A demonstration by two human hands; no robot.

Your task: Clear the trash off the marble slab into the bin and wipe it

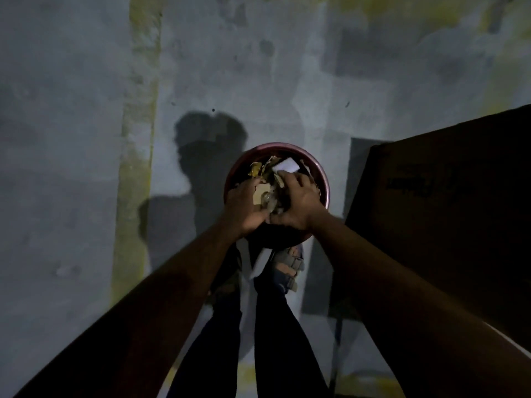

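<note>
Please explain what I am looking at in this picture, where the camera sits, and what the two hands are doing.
There is no machine here: a person wears one wide-angle camera on the head, so you look down along both bare arms. The left hand and right hand are cupped together around a bundle of trash: crumpled wrappers, scraps and a white piece of paper. They hold it over a round reddish bin that stands on the grey floor. Below the bin you see the person's legs and a sandal. The dark block at right is too dim to identify. The marble slab is not in view.
</note>
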